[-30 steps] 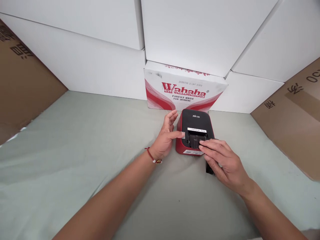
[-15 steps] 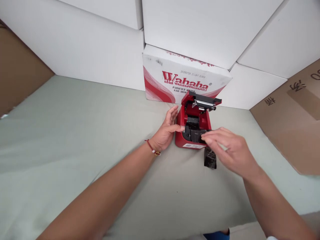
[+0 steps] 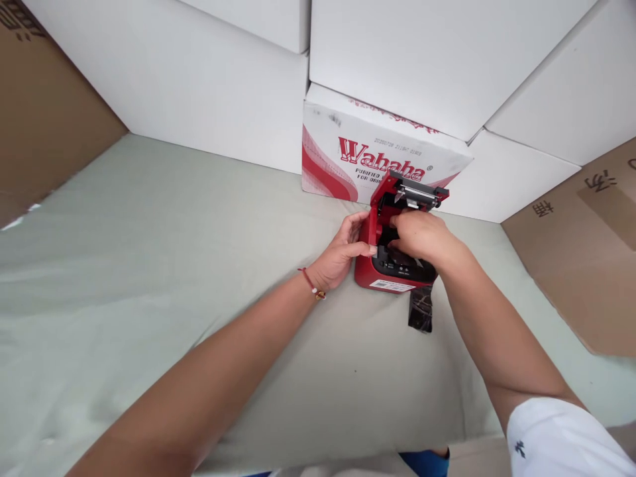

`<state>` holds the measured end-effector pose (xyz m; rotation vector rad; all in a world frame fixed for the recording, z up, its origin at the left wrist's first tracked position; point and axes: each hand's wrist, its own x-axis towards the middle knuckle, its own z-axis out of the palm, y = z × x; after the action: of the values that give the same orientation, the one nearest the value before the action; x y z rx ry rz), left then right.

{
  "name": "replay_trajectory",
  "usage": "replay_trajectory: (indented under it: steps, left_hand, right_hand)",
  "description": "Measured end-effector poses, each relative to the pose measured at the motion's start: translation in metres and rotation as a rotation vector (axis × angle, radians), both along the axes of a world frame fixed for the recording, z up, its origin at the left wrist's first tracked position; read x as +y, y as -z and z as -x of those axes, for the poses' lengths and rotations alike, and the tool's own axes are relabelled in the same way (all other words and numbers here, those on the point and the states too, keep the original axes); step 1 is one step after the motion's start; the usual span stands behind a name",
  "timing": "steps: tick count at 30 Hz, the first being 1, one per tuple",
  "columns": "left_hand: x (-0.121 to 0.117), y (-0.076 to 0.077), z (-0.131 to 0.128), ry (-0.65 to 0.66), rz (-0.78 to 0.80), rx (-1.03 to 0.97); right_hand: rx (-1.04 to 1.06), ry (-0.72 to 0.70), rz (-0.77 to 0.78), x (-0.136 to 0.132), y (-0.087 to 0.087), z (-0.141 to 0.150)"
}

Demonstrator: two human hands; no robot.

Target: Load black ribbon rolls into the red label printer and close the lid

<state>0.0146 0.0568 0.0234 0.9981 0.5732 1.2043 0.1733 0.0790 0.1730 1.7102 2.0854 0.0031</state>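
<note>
on the green cloth (image 3: 199,218), near the white and red box (image 3: 322,146), sits the red machine (image 3: 365,275), lid up, with your right hand (image 3: 422,235) inside, holding what i cannot tell, your left hand (image 3: 342,255) on its left side, thumb spread wide, and a black strip (image 3: 421,310) by its front right corner.

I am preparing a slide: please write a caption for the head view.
Left hand against a red machine with raised lid, right hand inside it, a white-and-red box standing behind.
</note>
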Motion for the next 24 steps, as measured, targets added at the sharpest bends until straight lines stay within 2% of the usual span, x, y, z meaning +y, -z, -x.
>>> replay_trajectory:
  steps: [6,13,15,19,22,24]
  left_hand:
    - [-0.003,-0.008,-0.003,0.017,0.071,-0.083]
    - [-0.004,-0.011,-0.003,0.037,0.1,-0.086]
    - [-0.004,-0.01,-0.003,0.069,0.118,-0.068]
    - [-0.004,-0.011,-0.006,0.076,0.114,-0.069]
    - [-0.004,-0.011,-0.007,0.068,0.113,-0.08]
    - [-0.004,-0.01,-0.008,0.048,0.07,-0.073]
  right_hand:
    - [0.057,0.003,-0.029,-0.005,0.004,-0.01]
    - [0.283,0.074,-0.142,-0.027,0.006,-0.035]
    - [0.439,0.119,-0.152,-0.034,0.01,-0.049]
    - [0.948,0.18,-0.174,-0.053,0.012,-0.076]
    - [1.262,0.183,-0.161,-0.079,0.007,-0.093]
    - [1.381,0.247,-0.213,-0.1,0.003,-0.109]
